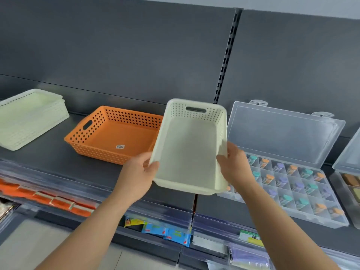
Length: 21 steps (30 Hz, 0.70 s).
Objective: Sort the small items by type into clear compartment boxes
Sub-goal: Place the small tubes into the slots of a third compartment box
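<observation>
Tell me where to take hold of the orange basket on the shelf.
Probably the handle slot in the left end wall of the orange basket, reached from the left and above: it sits flat, open-topped and empty. Its right end is hidden behind the cream basket held by the left hand and right hand.

Printed matter on the shelves, none of it legible.
A small white sticker (120,146) lies on the floor of the orange basket (116,116), near its front wall, on the upper shelf (48,154); its dark marks are too blurred to read. Below that shelf's front edge, on the lower shelf (136,238), a yellow packet (134,222) with a picture, several blue packets (165,232) with red and green printing, and a green-and-yellow tag (251,237) each carry lettering, all too small and smeared to make out.
</observation>
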Each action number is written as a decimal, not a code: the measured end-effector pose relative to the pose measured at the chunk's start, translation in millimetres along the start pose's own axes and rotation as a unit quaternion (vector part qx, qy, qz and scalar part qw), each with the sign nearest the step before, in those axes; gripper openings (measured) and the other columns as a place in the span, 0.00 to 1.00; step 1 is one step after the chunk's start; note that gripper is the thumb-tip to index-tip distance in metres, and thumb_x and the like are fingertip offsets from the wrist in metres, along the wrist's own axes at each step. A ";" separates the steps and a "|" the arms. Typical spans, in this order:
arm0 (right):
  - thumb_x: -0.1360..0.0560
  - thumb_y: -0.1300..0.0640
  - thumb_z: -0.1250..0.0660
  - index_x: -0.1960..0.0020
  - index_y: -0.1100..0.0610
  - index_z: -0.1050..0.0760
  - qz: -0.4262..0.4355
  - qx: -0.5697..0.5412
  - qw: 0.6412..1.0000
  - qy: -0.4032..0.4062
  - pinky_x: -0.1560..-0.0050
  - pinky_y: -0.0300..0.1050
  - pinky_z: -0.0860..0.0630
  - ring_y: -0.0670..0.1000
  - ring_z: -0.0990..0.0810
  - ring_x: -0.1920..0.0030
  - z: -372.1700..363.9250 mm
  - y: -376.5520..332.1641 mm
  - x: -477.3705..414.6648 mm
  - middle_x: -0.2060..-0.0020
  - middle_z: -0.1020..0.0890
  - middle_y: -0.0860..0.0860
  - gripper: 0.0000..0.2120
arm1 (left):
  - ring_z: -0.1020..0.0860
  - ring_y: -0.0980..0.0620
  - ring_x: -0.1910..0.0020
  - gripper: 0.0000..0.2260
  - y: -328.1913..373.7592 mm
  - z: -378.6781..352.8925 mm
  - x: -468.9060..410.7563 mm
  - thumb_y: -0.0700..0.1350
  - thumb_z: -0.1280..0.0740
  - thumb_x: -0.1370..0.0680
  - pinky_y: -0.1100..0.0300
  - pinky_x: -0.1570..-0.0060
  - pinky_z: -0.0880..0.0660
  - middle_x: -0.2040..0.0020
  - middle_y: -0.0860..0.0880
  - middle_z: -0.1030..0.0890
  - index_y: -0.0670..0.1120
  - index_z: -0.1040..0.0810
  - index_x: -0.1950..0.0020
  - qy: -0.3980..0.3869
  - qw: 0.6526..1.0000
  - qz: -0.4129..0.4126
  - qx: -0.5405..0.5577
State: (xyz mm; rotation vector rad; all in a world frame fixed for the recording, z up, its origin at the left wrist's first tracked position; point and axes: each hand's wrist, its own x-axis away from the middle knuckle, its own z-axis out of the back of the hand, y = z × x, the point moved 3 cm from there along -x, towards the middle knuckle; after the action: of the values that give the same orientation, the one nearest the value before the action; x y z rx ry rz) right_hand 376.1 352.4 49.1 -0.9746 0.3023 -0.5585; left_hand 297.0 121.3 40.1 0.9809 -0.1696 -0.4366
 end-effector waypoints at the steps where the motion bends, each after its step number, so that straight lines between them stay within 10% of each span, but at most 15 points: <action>1: 0.27 0.69 0.42 0.54 0.53 0.28 0.018 -0.019 1.000 0.002 0.77 0.28 0.33 0.44 0.26 0.68 3.3 -7.2 -0.9 0.65 0.23 0.45 0.12 | 0.22 0.67 0.51 0.12 6.4 7.7 -0.7 0.44 0.38 0.20 0.72 0.58 0.27 0.49 0.65 0.20 0.57 0.22 0.40 0.014 1.000 -0.009 0.008; 8: 0.25 0.58 0.33 0.36 0.48 0.32 0.011 -0.224 0.970 -0.098 0.50 0.51 0.19 0.49 0.17 0.51 -20.8 -52.0 -32.7 0.49 0.18 0.48 0.20 | 0.21 0.67 0.53 0.14 14.2 85.0 11.9 0.43 0.39 0.19 0.69 0.55 0.26 0.54 0.68 0.19 0.64 0.22 0.49 0.121 0.992 0.011 0.039; 13: 0.24 0.59 0.34 0.33 0.43 0.34 -0.026 -0.317 0.925 -0.207 0.55 0.54 0.18 0.52 0.18 0.47 -79.1 -85.2 -54.4 0.45 0.18 0.47 0.23 | 0.19 0.66 0.59 0.10 -25.5 149.5 31.1 0.41 0.36 0.21 0.74 0.65 0.27 0.56 0.64 0.17 0.56 0.19 0.50 0.192 0.974 0.073 0.092; 18: 0.23 0.55 0.35 0.37 0.50 0.27 -0.076 -0.325 0.907 -0.259 0.55 0.57 0.18 0.55 0.17 0.48 -171.8 -131.5 -50.7 0.47 0.17 0.51 0.15 | 0.18 0.54 0.54 0.05 -89.7 212.4 45.0 0.47 0.33 0.22 0.55 0.52 0.22 0.56 0.53 0.15 0.49 0.18 0.52 0.324 0.925 0.159 0.122; 21: 0.22 0.51 0.34 0.35 0.51 0.29 -0.095 -0.314 0.908 -0.261 0.56 0.58 0.18 0.54 0.16 0.51 -225.8 -161.8 -44.8 0.48 0.16 0.51 0.17 | 0.20 0.46 0.47 0.22 -131.5 244.2 54.5 0.63 0.35 0.26 0.42 0.44 0.24 0.46 0.48 0.18 0.49 0.22 0.42 0.330 0.909 0.208 0.146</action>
State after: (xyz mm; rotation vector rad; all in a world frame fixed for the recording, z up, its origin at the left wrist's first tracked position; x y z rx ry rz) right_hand 180.6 150.6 64.6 -1.7497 -0.1117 -0.3526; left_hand 228.2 -152.0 62.3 1.2990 0.1778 0.3345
